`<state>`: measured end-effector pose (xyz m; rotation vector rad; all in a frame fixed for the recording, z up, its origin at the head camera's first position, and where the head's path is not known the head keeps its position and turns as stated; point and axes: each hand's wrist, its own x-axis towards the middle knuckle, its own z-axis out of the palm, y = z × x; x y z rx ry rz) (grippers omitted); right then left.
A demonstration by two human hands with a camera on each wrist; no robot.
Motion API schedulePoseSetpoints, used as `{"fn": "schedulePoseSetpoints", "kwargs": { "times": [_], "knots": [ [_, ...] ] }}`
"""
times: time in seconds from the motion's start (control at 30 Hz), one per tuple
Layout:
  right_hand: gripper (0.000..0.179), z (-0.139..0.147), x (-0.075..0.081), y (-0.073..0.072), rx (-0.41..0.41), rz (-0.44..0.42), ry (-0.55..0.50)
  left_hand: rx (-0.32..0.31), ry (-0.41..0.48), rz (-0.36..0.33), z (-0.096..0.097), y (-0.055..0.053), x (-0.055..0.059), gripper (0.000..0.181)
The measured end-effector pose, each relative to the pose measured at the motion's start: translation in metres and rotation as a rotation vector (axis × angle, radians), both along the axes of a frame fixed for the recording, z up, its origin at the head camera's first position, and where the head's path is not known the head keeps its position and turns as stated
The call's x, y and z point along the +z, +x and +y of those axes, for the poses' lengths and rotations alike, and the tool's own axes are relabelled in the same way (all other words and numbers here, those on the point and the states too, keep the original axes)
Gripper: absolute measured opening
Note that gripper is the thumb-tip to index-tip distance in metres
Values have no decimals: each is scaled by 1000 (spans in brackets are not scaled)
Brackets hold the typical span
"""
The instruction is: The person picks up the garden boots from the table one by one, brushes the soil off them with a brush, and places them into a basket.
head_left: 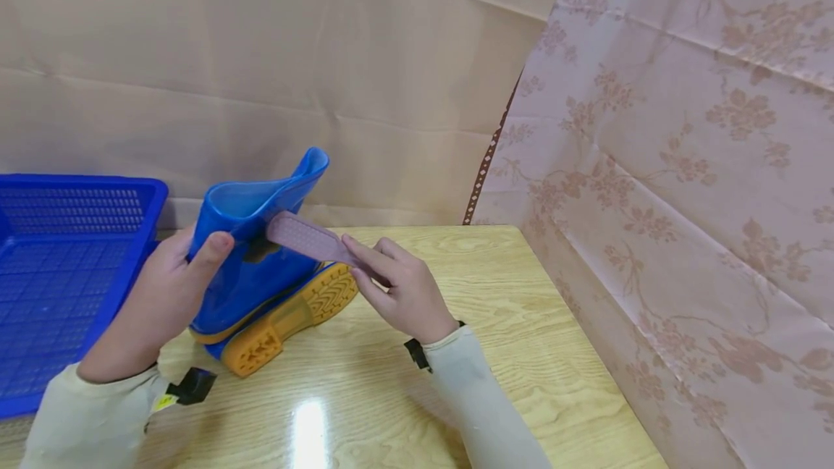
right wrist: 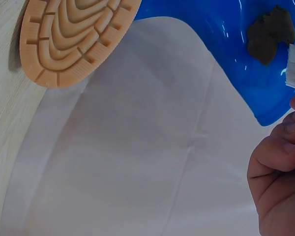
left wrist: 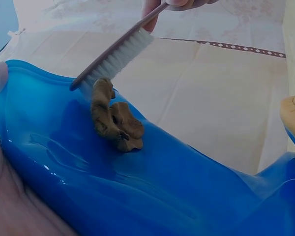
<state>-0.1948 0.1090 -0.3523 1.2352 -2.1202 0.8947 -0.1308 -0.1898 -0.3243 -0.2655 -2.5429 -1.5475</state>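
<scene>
As the head view has it, the left hand (head_left: 176, 281) grips a blue boot (head_left: 228, 292) high on the shaft, thumb laid over the outer wall just under the mouth, the other fingers hidden from me. Holding it there probably stiffens the soft wall, so the side facing the right hand (head_left: 407, 292) won't fold when pressed. That right hand pinches the handle of a mauve brush (head_left: 302, 237), whose head reaches over between the two hands to the shaft; a brown clump (head_left: 259, 250) shows just beneath. Below and between the hands is an orange sole (head_left: 329, 292) over the desk (head_left: 469, 295); whether it belongs to the held boot or to a second one, I can't tell. Beyond the left hand, on its outer side, sits a blue basket (head_left: 85, 181), perhaps placed there to be out of the right hand's way.

From the left wrist, the shaft stretches away from the gripping palm, with the clump on its surface. Pale bristles (left wrist: 119, 58) face down toward it and seem to meet its upper end; I take the slant as a way of bringing the brush's tip to the clump first.

At the right wrist, curled fingers hold the brush, mostly cut off at the side, bristles just beside the clump. The sole's rounded end lies well apart from that hand, tread outward.
</scene>
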Motion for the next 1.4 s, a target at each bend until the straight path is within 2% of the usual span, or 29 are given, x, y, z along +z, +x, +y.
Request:
{"fn": "schedulePoseSetpoints", "kwargs": {
  "times": [0.3, 0.77, 1.4],
  "knots": [
    [39, 0, -1, 0, -13, -21, 5, 2, -20, 3, 5, -1, 0, 65],
    [39, 1, -4, -3, -35, -40, 17, 28, 13, 21, 1, 0, -2, 64],
    [38, 2, -7, -4, -57, -87, 53, 16, 23, 33, -2, -1, -2, 61]
  ]
}}
